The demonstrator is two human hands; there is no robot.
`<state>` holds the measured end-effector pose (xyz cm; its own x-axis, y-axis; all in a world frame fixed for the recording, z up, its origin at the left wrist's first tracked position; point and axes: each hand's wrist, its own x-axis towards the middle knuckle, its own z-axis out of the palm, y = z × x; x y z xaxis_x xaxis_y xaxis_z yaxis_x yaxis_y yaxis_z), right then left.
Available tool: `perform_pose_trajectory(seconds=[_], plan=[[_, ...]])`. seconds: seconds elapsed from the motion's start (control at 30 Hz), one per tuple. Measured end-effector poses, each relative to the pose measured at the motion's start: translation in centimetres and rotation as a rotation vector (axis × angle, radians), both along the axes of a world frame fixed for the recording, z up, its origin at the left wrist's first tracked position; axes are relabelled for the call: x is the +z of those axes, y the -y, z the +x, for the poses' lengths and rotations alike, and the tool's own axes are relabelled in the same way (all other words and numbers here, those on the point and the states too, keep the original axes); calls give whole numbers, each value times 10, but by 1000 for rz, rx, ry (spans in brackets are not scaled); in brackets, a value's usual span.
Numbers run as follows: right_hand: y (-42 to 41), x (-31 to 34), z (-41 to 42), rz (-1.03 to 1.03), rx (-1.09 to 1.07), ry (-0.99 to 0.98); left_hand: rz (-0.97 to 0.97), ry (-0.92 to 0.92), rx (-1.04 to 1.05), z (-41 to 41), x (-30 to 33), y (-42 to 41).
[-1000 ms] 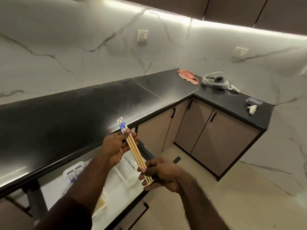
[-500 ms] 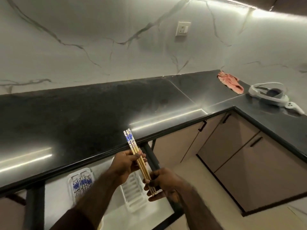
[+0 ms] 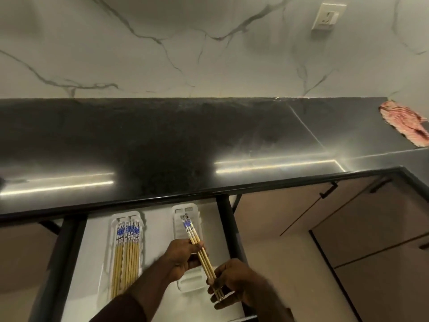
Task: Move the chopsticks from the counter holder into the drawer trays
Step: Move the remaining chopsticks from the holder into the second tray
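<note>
Chopsticks (image 3: 201,254), a small bundle with blue-and-white patterned tops, sit in both of your hands at the lower middle of the frame, slanting from upper left to lower right above the open drawer (image 3: 92,263). Your left hand (image 3: 183,257) has its fingers closed around the middle of the bundle, and your right hand (image 3: 234,283) pinches the plain lower ends, fingers clamped on the sticks. The patterned tips hang over the upper end of the right tray (image 3: 185,211), a white slotted tray lying in the drawer; you cannot tell whether they touch it. To its left in the same drawer lies the left tray (image 3: 113,223), already filled with a row of chopsticks (image 3: 127,252) lying side by side, patterned ends toward the top of the frame. The black surface (image 3: 162,147) runs across the middle of the frame above the drawer, with a striped red cloth (image 3: 404,122) at its far right and a wall socket (image 3: 327,17) in the upper right.
</note>
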<state>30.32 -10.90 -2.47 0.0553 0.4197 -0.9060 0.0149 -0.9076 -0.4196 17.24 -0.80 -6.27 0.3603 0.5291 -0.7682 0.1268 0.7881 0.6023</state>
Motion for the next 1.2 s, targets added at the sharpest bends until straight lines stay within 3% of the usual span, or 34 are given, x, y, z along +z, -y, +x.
perform_pose_trajectory(seconds=[0.4, 0.73, 1.07, 1.2], plan=[[-31, -49, -16, -25, -211, 12, 5, -137, 79, 24, -40, -12], [-46, -78, -31, 44, -227, 204, 28, -267, 151, 36, -67, -28], [-47, -116, -46, 99, -72, 493, -18, -278, 154, 40, -81, -33], [-44, -90, -50, 145, -15, 583, -27, -289, 161, 40, -86, -33]])
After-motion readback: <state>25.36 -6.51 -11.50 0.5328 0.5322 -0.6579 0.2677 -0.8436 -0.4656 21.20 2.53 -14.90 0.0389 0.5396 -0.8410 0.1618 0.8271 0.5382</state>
